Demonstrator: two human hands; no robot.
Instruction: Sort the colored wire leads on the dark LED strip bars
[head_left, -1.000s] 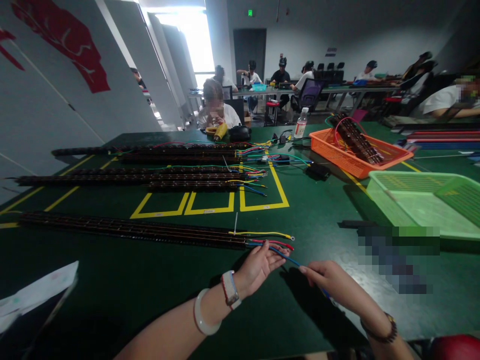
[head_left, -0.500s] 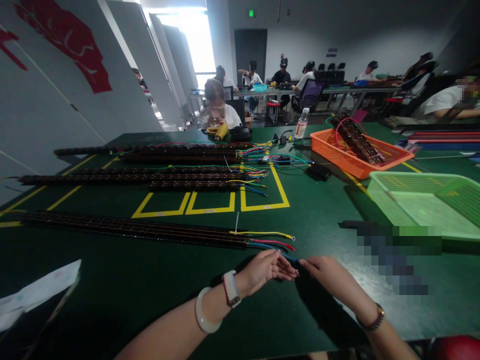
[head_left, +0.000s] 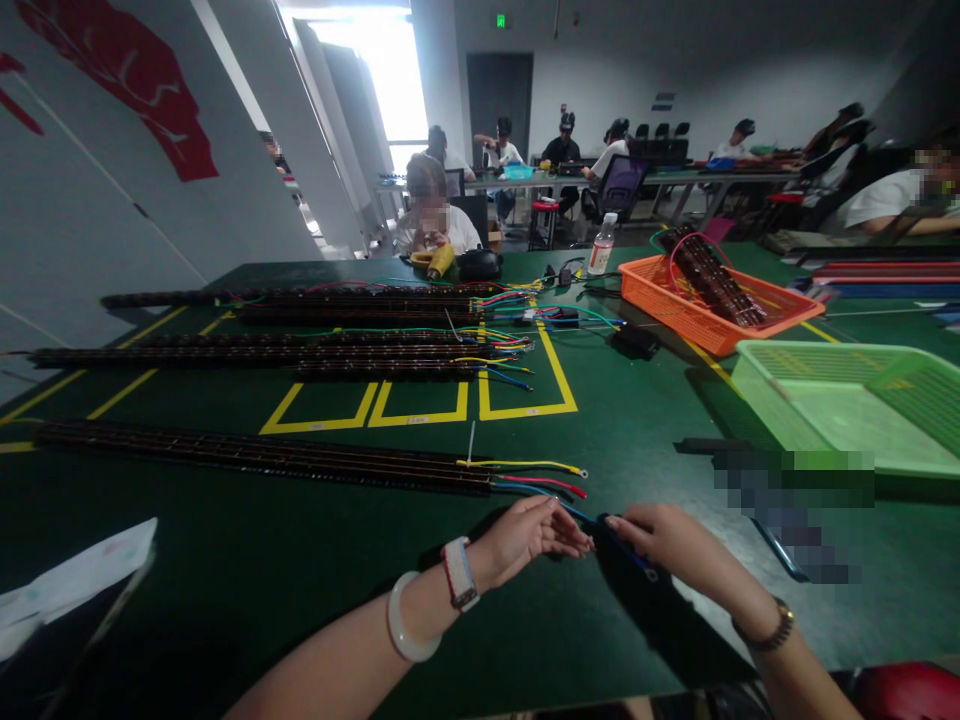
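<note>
My left hand (head_left: 534,535) pinches a blue wire (head_left: 576,512) between thumb and forefinger; its other fingers are loosely spread. The wire comes out of the right end of a long dark bundle of strips (head_left: 262,458) lying across the table. My right hand (head_left: 656,540) is closed over the wire farther right, its fingers curled and partly hidden. Below them shows the wire's end with a ring terminal (head_left: 651,574). A yellow wire (head_left: 525,465) with a ring terminal and a red wire (head_left: 547,484) leave the same bundle end. A white cable tie (head_left: 471,442) sticks up from it.
More dark bundles (head_left: 247,352) with coloured wire ends lie farther back. An orange basket (head_left: 675,310) and a green basket (head_left: 780,400) stand at right, near a blurred dark object (head_left: 787,530). A bottle (head_left: 602,245) stands behind. A person (head_left: 435,215) sits opposite.
My right hand has shifted slightly right, and the blue wire's ring-terminal end now shows below its fingers. My left hand keeps its pinch almost in place.
</note>
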